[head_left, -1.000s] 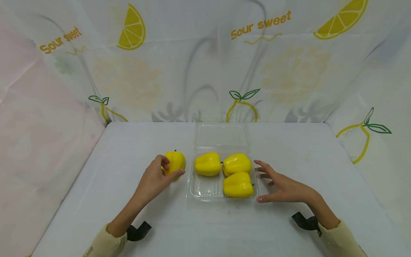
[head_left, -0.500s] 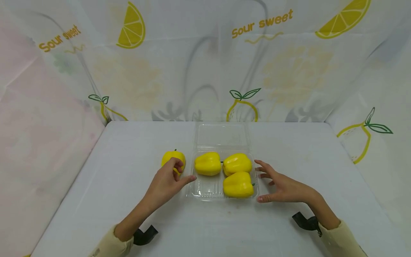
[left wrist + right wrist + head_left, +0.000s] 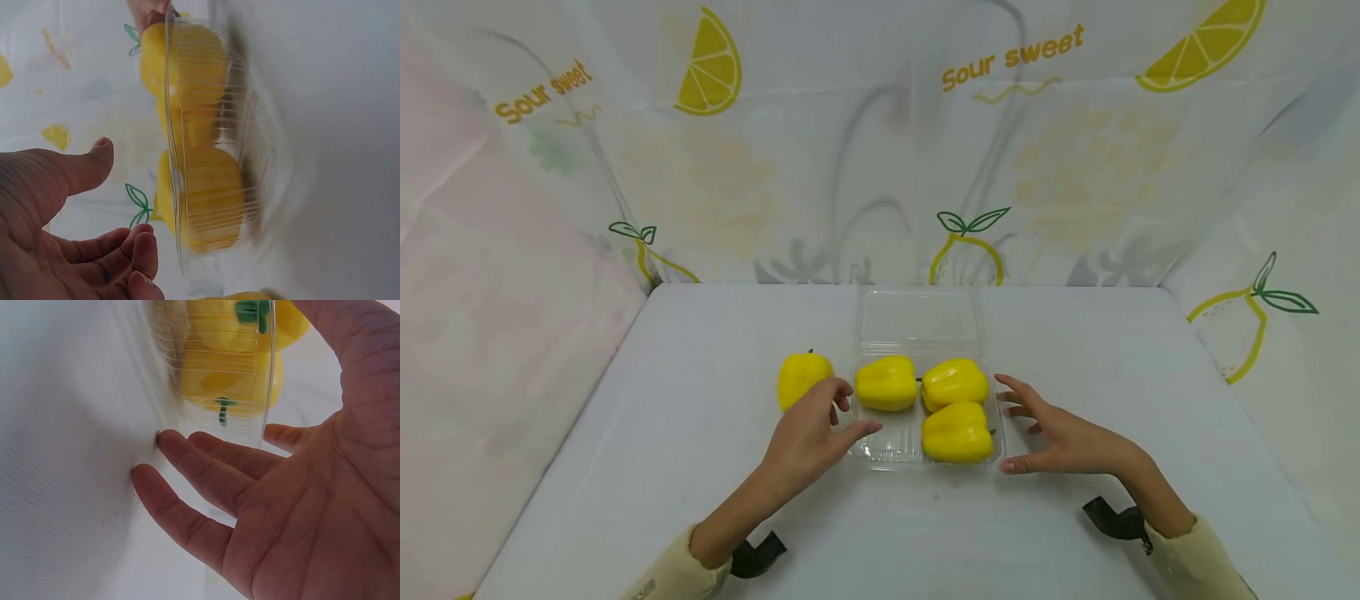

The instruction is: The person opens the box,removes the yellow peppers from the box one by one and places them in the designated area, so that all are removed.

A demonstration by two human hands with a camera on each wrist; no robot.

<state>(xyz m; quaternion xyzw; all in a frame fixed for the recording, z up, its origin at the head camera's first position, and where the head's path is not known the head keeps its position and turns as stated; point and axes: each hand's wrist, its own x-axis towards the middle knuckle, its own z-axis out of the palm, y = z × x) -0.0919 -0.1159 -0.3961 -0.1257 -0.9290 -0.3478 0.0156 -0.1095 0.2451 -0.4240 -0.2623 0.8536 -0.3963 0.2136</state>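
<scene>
On the white-covered bench (image 3: 970,533) stands a clear plastic clamshell box (image 3: 901,435), its lid (image 3: 917,317) folded back flat away from the person. Three yellow bell peppers lie on their sides in it: one at back left (image 3: 886,383), one at back right (image 3: 953,383), and one at front right (image 3: 957,433), touching the one behind. A fourth yellow bell pepper (image 3: 797,375) sits stem up on the bench, just left of the box. The left hand (image 3: 808,429) is at the box's left edge, its thumb spread away from loosely bent fingers, holding nothing; it partly covers the fourth pepper's near side, and contact cannot be told. The right hand (image 3: 1056,440) curves beside the box's right wall, thumb and fingers well spread, gripping nothing; two of its fingertips appear to meet the bench. Cream sleeves (image 3: 1198,554) cover both forearms.
</scene>
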